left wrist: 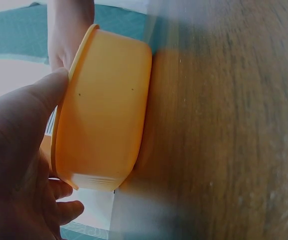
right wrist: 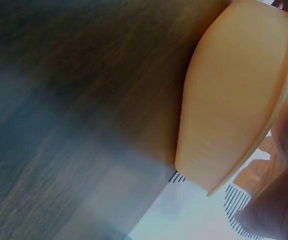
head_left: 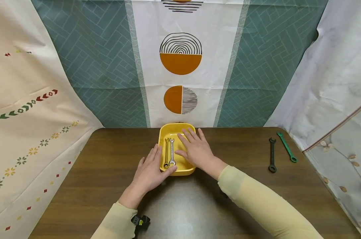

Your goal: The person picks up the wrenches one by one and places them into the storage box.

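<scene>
And here's the yellow tray [head_left: 183,172], right at the middle of the frame, at the dark wooden table's [head_left: 108,166] far edge: a rounded rectangle, glossy inside, with a smooth lip running all the way round. The left-wrist view turns it nearly orange and picks out two small dark specks on the outer wall, plus fine ribbed lines near the bottom of that frame; the right-wrist view gives a paler, plainer side. Inside, left of centre, two wrenches lie close together, almost parallel: a gold wrench [head_left: 166,151] with a ring end at the bottom, and a shiny silver wrench [head_left: 172,152] just right of it. Now the hands! The left hand [head_left: 149,172] is at the tray's lower-left corner, fingers stretched along the side, thumb laid on the rim; it's resting there, no clenching. The right hand [head_left: 197,150] reaches across the tray's right side, fingers spread and holding nothing, palm over the rim, though whether it touches I can't tell. Over at the right of the frame, a black wrench [head_left: 272,154] stands nearly vertical in the picture, with a slanting green wrench [head_left: 287,147] beside it, both lying on the wood well apart from the tray.
</scene>
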Demonstrator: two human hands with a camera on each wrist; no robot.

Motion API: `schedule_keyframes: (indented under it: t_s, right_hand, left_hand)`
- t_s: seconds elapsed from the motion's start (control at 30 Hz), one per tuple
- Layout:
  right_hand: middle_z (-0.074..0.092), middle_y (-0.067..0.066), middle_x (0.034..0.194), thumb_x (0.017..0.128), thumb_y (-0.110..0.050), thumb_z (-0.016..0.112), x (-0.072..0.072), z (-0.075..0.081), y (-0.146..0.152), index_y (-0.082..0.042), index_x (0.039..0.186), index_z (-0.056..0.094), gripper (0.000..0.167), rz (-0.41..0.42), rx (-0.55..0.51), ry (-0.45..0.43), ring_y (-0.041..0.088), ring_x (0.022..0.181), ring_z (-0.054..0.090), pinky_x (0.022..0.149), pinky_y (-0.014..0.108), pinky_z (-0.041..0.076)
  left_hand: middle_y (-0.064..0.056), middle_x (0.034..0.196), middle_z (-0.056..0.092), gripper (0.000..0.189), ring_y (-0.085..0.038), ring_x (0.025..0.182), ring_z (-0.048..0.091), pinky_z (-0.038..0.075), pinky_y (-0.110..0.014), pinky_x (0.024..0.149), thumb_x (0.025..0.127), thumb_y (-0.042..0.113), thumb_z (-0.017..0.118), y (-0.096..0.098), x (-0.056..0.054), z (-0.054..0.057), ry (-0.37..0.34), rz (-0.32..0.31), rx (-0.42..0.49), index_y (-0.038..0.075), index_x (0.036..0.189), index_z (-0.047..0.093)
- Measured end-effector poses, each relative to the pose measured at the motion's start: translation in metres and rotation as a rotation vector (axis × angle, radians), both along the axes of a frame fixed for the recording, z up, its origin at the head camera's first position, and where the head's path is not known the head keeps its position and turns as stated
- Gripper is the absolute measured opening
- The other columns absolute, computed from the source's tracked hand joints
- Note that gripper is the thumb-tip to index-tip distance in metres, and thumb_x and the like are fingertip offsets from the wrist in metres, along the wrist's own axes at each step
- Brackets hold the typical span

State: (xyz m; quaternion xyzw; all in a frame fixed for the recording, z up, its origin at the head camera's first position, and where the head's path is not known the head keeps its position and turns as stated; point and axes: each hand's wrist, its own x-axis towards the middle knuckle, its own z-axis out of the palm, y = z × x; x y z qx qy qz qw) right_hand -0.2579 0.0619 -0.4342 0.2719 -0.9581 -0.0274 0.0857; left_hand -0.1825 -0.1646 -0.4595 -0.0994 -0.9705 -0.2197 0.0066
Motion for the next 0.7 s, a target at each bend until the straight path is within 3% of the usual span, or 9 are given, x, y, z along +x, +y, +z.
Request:
schedule_keyframes:
  t_s: [0.7]
  right_hand:
    - [0.028,0.010,0.181,0.113,-0.065,0.048,0.006,0.005,0.026,-0.018,0.174,0.037,0.078,-0.006,-0.055,0.003,0.032,0.169,0.019,0.134,0.063,0.010]
  left_hand:
    - [-0.015,0.183,0.016,0.118,-0.035,0.168,0.021,0.022,-0.074,0.127,0.098,0.084,0.057,0.002,0.001,0.001,0.000,0.005,0.000,0.002,0.175,0.022]
